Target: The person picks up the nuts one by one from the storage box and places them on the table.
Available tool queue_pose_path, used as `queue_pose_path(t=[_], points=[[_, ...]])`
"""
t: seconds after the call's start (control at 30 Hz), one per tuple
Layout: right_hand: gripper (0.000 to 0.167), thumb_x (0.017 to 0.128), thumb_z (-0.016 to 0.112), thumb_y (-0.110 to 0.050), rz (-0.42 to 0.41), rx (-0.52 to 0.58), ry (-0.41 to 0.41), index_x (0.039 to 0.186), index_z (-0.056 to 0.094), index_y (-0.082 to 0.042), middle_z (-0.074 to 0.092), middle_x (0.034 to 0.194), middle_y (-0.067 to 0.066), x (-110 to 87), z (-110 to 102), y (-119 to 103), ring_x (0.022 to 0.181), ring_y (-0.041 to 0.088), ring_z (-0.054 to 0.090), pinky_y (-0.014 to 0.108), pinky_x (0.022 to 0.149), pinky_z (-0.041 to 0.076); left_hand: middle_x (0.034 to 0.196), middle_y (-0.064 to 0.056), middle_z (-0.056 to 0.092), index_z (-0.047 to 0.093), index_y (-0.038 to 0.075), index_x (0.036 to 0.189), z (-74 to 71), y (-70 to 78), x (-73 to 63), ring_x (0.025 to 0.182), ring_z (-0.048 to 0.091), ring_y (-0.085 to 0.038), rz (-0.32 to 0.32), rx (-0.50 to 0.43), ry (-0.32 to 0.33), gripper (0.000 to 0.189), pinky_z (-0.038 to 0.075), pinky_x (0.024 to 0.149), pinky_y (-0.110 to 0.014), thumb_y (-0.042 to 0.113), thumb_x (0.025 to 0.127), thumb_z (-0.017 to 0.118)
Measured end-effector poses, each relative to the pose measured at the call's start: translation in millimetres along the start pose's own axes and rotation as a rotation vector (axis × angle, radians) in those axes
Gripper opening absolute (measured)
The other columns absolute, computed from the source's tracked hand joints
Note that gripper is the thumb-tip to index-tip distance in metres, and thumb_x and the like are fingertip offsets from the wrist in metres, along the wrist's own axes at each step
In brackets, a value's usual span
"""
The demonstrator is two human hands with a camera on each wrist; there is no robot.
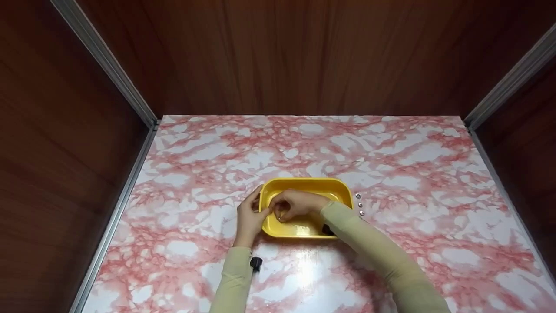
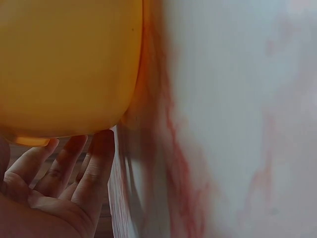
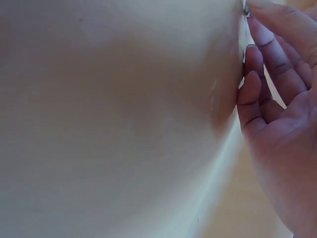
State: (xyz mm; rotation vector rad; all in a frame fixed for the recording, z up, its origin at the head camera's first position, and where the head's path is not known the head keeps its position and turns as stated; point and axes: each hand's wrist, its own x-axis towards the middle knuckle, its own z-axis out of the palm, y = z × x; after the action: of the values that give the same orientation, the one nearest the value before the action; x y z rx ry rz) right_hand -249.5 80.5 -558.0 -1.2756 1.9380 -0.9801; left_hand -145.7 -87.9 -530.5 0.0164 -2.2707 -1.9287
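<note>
A yellow plastic tub (image 1: 307, 180) with rounded corners sits on the table. At its left end my left hand (image 1: 251, 217) grips the wall, thumb at the rim and fingers along the outside. The left wrist view shows those fingers (image 2: 94, 171) against the tub's outer wall. My right hand (image 1: 299, 203) reaches down inside the tub, near the left end. Between its thumb and index finger it pinches a small shiny metal piece (image 3: 246, 10), too small to identify. Its other fingers are curled close to the tub's inner surface.
Three small round metal pieces, an upper (image 1: 358, 196), a middle (image 1: 360, 204) and a lower one (image 1: 362, 213), lie in a row right of the tub. Red-and-white marbled table (image 1: 208, 174); dark wood panels (image 1: 278, 56) enclose it. A black wrist camera (image 1: 256, 264) sits on the left sleeve.
</note>
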Motion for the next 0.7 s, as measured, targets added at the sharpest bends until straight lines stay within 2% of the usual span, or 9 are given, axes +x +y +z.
queue_pose_path(t=[0.17,0.33,0.47,0.57,0.7], points=[[0.031,0.078,0.068,0.013,0.001,0.015,0.010,0.108,0.062,0.009,0.065,0.090,0.022,-0.6,0.4,-0.1,0.081,0.036,0.060,0.036,0.070,0.051,0.106,-0.033,0.061,0.051,-0.006,0.134,0.3,0.9,-0.5,0.096,0.062,-0.045,-0.011,-0.006,0.002,0.058,0.056,0.074,-0.032,-0.013,0.078,0.066],[0.034,0.077,0.069,0.010,0.018,-0.023,0.031,0.109,0.064,0.001,0.066,0.088,0.015,-1.9,-3.7,-3.3,0.078,0.021,0.060,0.026,0.069,0.051,0.103,-0.032,0.062,0.051,-0.005,0.134,0.9,0.5,0.0,0.095,0.063,-0.042,-0.024,0.000,0.006,0.059,0.057,0.073,-0.033,-0.014,0.077,0.064],[0.038,0.076,0.070,0.009,0.002,-0.024,0.044,0.111,0.065,-0.004,0.067,0.088,0.010,-3.1,-7.7,-3.1,0.076,0.016,0.060,0.027,0.070,0.052,0.101,-0.024,0.065,0.054,0.001,0.134,3.7,-23.5,6.5,0.092,0.065,-0.033,-0.011,0.021,0.033,0.062,0.057,0.071,-0.030,-0.014,0.075,0.065],[0.038,0.076,0.069,0.009,-0.013,-0.024,0.050,0.113,0.064,-0.003,0.067,0.089,0.011,-3.3,-9.1,-2.6,0.077,0.015,0.060,0.027,0.070,0.053,0.101,-0.024,0.065,0.054,0.000,0.134,4.1,-27.8,7.6,0.091,0.065,-0.034,0.003,0.012,0.039,0.062,0.057,0.070,-0.031,-0.015,0.074,0.065],[0.037,0.077,0.068,0.008,-0.018,-0.046,0.062,0.113,0.064,-0.001,0.067,0.092,0.011,-2.8,-9.7,-1.9,0.079,0.013,0.060,0.026,0.071,0.053,0.103,-0.030,0.063,0.052,-0.005,0.133,1.2,-4.4,1.3,0.094,0.063,-0.042,-0.006,-0.007,0.018,0.060,0.057,0.071,-0.033,-0.017,0.076,0.062]])
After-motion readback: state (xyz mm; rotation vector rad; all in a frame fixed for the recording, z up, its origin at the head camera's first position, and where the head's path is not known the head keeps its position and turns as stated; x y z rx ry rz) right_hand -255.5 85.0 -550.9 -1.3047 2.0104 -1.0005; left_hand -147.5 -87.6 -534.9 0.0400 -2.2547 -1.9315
